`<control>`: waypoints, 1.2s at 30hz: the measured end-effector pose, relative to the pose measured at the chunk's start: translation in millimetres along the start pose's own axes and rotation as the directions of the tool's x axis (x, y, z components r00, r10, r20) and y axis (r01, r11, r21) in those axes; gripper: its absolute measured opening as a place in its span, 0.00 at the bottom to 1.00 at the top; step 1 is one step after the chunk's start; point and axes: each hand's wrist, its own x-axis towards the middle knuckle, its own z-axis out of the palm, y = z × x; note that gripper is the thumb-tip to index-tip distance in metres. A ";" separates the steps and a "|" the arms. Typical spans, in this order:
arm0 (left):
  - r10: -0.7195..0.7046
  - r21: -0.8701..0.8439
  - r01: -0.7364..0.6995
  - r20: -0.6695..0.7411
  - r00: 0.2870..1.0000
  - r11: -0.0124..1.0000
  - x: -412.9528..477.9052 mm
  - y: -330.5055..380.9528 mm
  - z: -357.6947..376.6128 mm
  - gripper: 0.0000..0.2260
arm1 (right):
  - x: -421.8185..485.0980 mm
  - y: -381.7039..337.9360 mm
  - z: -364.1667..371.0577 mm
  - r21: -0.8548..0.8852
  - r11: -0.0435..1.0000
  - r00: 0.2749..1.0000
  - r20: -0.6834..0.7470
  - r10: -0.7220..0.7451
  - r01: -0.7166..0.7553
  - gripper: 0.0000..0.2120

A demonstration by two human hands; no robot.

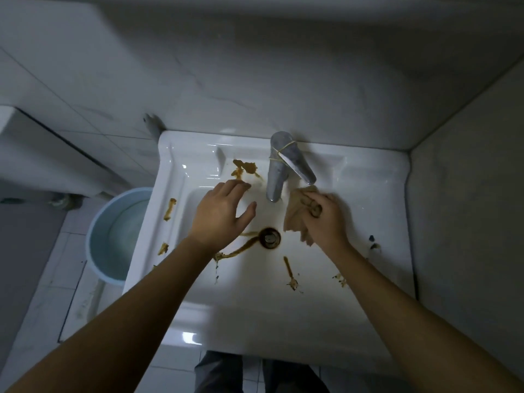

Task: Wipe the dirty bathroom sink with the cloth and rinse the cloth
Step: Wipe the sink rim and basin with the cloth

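Observation:
A white square sink (377, 194) carries brown smears: a blob on the back ledge (245, 168), streaks on the left rim (170, 209), a trail running into the drain (270, 237), and spots at the front of the basin (290, 275). My right hand (323, 219) is closed around a crumpled beige cloth (295, 214), just right of the chrome tap's spout (276, 177). My left hand (224, 211) hovers over the basin's left side, fingers spread, holding nothing, fingertips near the back-ledge blob.
A light blue bucket (113, 231) stands on the tiled floor left of the sink. Tiled walls close in behind and on the right. A rubber band wraps the tap's handle (297, 163). Small dark specks mark the right rim (373, 243).

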 end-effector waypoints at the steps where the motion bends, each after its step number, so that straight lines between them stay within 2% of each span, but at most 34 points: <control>1: -0.029 0.013 0.028 0.015 0.999 1.000 -4.5 -12.3 -2.8 0.20 | -7.5 -3.4 14.3 0.046 0.999 0.999 0.025 0.023 -0.024 0.19; 5: -0.100 0.093 0.095 0.051 0.994 0.991 -17.6 -71.7 -20.8 0.23 | -26.0 -19.6 67.0 0.045 0.995 0.994 0.067 -0.090 0.087 0.19; 12: -0.116 0.211 0.092 0.107 0.987 0.973 -23.4 -146.9 -39.9 0.26 | 2.6 -60.1 113.0 0.135 0.987 0.988 -0.134 -0.074 0.092 0.19; 17: 0.009 0.227 -0.046 0.161 0.987 0.973 3.5 -166.8 -48.9 0.29 | 15.2 -69.4 131.5 0.104 0.990 0.957 -0.284 -0.059 0.092 0.18; 21: 0.083 0.188 -0.117 0.183 0.980 0.975 20.0 -179.5 -45.0 0.31 | 34.4 -78.4 147.5 0.031 0.995 0.955 -0.283 -0.086 0.099 0.19; 23: 0.090 0.168 -0.122 0.184 0.979 0.978 22.3 -186.0 -41.2 0.31 | 44.7 -84.1 151.6 -0.055 0.998 0.950 -0.307 -0.058 0.043 0.18; 25: 0.126 0.153 -0.153 0.177 0.976 0.976 24.6 -191.5 -37.5 0.31 | 50.1 -85.3 157.1 -0.205 0.978 0.952 -0.294 -0.091 0.030 0.18; 29: 0.280 0.169 -0.306 0.158 0.947 0.937 38.7 -200.8 -30.3 0.28 | 56.5 -85.6 164.0 -0.355 0.935 0.968 -0.236 -0.086 -0.003 0.21; 33: 0.316 0.180 -0.355 0.215 0.924 0.917 53.2 -208.7 -28.5 0.28 | 52.8 -88.2 163.1 -0.309 0.949 0.961 -0.277 -0.022 -0.068 0.21; 36: 0.328 0.182 -0.372 0.230 0.916 0.910 56.7 -215.1 -29.5 0.28 | 58.9 -95.6 167.4 -0.244 0.968 0.944 -0.329 -0.023 -0.062 0.18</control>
